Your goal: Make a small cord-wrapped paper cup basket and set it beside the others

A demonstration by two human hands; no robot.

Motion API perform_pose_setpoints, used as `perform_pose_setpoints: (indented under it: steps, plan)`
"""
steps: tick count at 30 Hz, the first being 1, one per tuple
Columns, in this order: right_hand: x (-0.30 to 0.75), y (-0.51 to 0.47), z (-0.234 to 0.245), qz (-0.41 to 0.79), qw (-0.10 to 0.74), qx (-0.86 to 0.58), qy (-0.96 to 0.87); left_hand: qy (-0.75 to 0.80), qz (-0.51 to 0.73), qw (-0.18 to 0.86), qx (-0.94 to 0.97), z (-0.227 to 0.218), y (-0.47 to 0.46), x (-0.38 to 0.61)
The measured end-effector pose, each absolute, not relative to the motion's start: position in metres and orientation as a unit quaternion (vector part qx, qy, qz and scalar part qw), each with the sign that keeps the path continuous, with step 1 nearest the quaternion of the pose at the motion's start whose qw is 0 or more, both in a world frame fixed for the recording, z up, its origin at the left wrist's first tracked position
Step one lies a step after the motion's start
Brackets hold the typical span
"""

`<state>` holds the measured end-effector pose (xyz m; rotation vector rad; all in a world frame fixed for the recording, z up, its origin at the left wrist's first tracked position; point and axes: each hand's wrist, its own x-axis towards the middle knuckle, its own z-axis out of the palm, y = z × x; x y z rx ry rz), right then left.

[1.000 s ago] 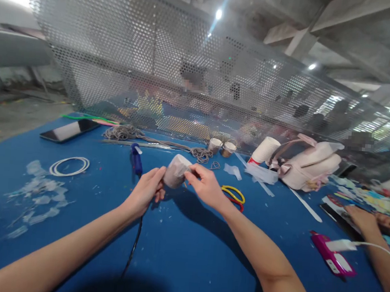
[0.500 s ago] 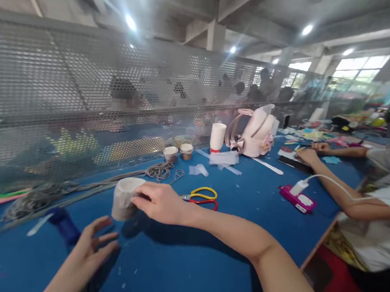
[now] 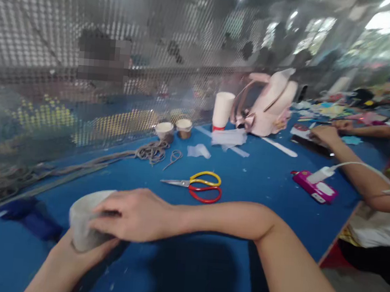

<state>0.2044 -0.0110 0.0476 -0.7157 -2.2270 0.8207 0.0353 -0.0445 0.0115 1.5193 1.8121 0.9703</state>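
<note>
A greyish-white cup (image 3: 83, 220) with a rough-looking, blurred surface is at the lower left of the head view. My right hand (image 3: 135, 215) reaches across from the right and grips its rim and near side, fingers bent over it. Against the cup's lower side rests my left hand (image 3: 71, 257), the thumb along the base; the cup hides its other fingers. Scissors (image 3: 185, 183) with one yellow and one red handle lie beyond my right forearm. Left of the cup is a blurred dark blue object (image 3: 35, 219).
Grey cord (image 3: 152, 151) runs along the mesh partition (image 3: 145, 86). Two small cups (image 3: 183, 129), a stack of white cups (image 3: 223, 110), translucent strips (image 3: 229, 137) and a pink backpack (image 3: 272, 107) stand or lie behind. A purple power strip (image 3: 315, 187) lies near a co-worker's arm (image 3: 351, 169).
The cup has moved left and nearer to me in my right hand. My left hand, apart from it before, now touches it. The view has tilted downward.
</note>
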Motion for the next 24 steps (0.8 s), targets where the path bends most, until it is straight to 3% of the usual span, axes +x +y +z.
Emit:
perform_pose_setpoints:
  steps: [5,7,10,13,18,20,24]
  plan:
    - [0.225,0.006,0.062,0.377,0.415,-0.307,-0.769,0.688,0.302,0.508,0.421,0.018,-0.069,0.049]
    - [0.238,0.020,0.073,0.329,0.476,-0.329,-0.747,0.678,0.310,0.528,0.406,0.019,-0.075,0.047]
    - [0.252,0.041,0.081,0.197,0.517,-0.353,-0.754,0.696,0.315,0.463,0.449,0.023,-0.086,0.032]
    - [0.248,0.052,0.070,0.086,0.461,-0.332,-0.818,0.718,0.324,0.358,0.502,0.031,-0.096,0.014]
    - [0.226,0.057,0.028,0.047,0.202,-0.334,-0.919,0.720,0.355,0.329,0.497,0.044,-0.110,0.005]
    - [0.224,0.058,0.022,0.053,0.182,-0.334,-0.923,0.718,0.361,0.341,0.488,0.046,-0.115,0.003]
    - [0.235,0.051,0.034,0.046,0.243,-0.360,-0.900,0.720,0.354,0.323,0.502,0.047,-0.121,-0.004]
